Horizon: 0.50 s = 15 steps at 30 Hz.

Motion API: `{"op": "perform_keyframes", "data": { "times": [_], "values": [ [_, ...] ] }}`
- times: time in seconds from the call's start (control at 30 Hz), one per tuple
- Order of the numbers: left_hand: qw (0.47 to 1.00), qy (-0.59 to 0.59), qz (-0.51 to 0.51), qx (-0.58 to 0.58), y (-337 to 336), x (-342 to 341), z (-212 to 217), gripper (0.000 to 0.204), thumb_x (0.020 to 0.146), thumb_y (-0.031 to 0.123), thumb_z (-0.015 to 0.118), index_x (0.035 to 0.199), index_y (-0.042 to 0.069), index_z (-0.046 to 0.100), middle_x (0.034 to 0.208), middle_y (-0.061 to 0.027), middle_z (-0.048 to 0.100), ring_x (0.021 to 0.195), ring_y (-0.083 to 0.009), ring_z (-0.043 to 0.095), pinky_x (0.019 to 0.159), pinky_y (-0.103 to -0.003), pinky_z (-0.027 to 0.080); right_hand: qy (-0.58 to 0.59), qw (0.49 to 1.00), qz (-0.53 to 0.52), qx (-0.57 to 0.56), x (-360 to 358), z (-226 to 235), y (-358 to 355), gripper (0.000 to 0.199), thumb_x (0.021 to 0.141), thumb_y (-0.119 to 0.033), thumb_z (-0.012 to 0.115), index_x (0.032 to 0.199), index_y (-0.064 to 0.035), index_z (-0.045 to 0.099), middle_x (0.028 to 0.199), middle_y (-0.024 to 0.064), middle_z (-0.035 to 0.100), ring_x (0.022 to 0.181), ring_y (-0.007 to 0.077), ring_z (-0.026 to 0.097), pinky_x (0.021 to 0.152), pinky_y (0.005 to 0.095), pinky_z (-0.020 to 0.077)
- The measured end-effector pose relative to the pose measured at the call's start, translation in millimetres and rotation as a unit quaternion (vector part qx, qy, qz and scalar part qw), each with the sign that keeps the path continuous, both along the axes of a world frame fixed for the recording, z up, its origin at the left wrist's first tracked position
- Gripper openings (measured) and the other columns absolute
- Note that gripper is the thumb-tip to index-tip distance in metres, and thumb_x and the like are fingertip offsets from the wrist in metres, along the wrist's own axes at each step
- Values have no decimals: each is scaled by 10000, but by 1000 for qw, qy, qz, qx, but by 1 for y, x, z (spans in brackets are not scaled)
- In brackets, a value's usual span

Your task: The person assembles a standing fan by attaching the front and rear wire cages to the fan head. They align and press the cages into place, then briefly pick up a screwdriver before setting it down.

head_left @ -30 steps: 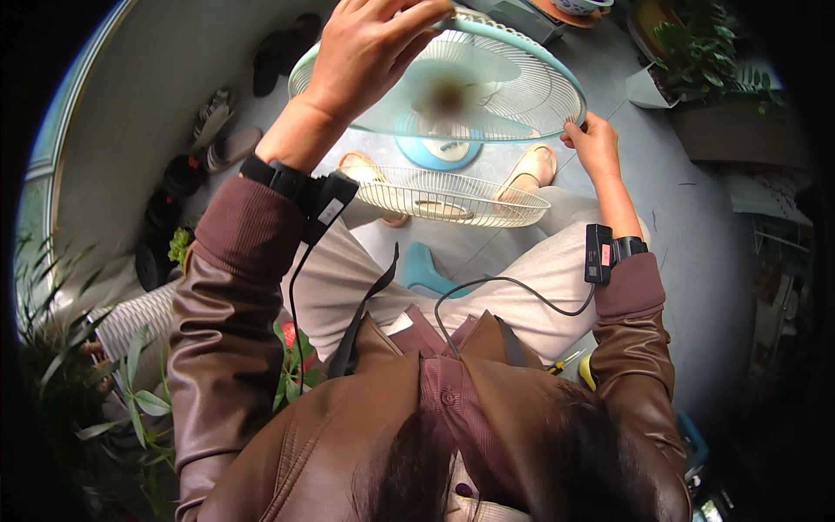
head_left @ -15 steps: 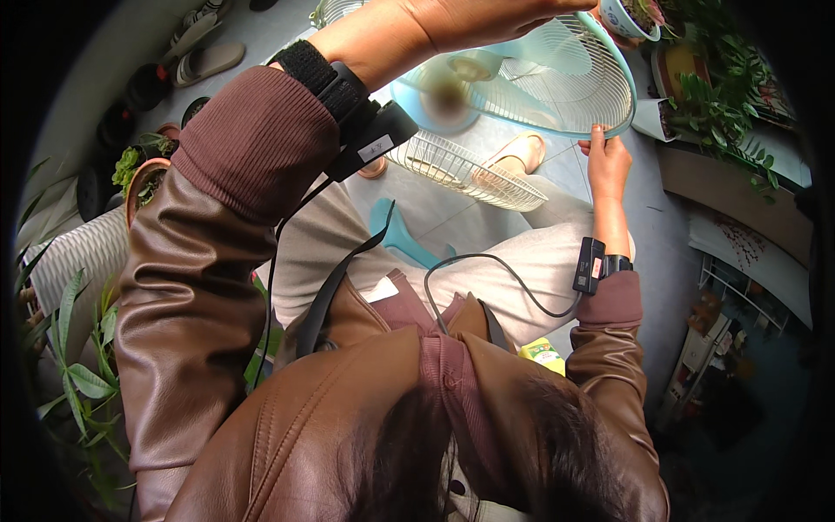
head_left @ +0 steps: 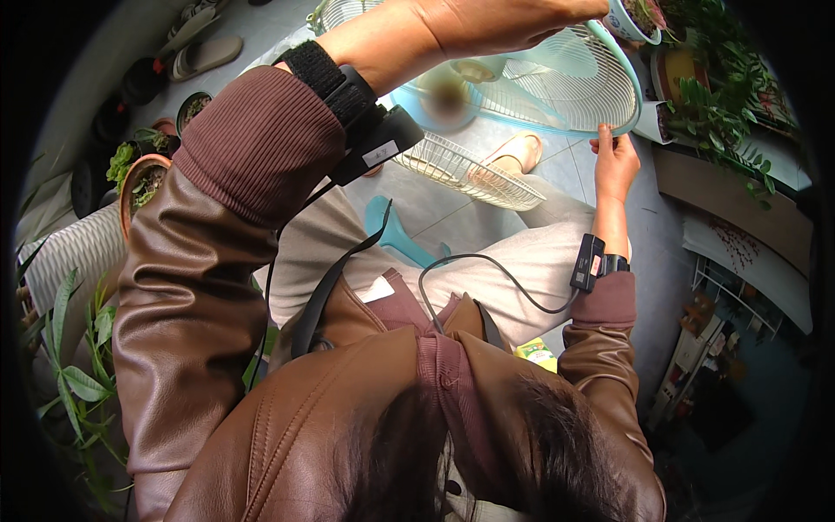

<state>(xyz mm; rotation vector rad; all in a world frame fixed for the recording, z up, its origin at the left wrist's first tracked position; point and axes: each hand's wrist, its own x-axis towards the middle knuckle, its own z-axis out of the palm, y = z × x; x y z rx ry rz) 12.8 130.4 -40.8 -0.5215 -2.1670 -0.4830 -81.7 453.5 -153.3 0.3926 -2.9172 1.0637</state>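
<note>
A pale green fan head with a wire grille (head_left: 565, 83) is held up in front of me. My left hand (head_left: 496, 22) rests closed over the top of its rim, the forearm stretched across the top of the view. My right hand (head_left: 616, 161) grips the fan's lower right rim edge with the fingers curled on it. A second white wire grille (head_left: 465, 170) lies lower, over my knees. The teal fan base (head_left: 396, 235) shows on the tiled floor between my legs. Black wrist devices with a cable sit on both wrists.
Potted plants (head_left: 713, 104) stand at the upper right by a low ledge. More pots (head_left: 143, 178) and sandals (head_left: 200, 52) are at the upper left, leafy plants at the left edge. A white rack (head_left: 696, 348) stands at the right.
The view has swung so my left arm now crosses higher and nearer the camera. The fan head has shifted up and right. Both hands keep their hold on its rim.
</note>
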Motion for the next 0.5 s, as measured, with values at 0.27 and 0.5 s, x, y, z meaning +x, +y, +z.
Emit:
{"op": "perform_keyframes", "data": {
  "times": [0.27, 0.5],
  "values": [
    [1000, 2, -18, 9, 0, 0, -1, 255, 920, 90, 596, 1169, 87, 652, 1030, -143, 604, 975, -320, 575, 833, -403, 474, 95, 989, 66, 88, -5, -5, -1, 253, 1004, -210, 575, 946, 11, 683, 745, 111, 702, 661, 194, 691, 656, 339, 538],
    [991, -28, -95, 85, -1, -8, -25, 309, 965, 78, 567, 1268, 83, 632, 1170, -179, 620, 1082, -343, 587, 920, -398, 478, 85, 992, 61, 72, -1, -2, -6, 265, 1007, -210, 565, 962, 28, 671, 760, 127, 702, 665, 205, 697, 658, 356, 538]
  ]
}}
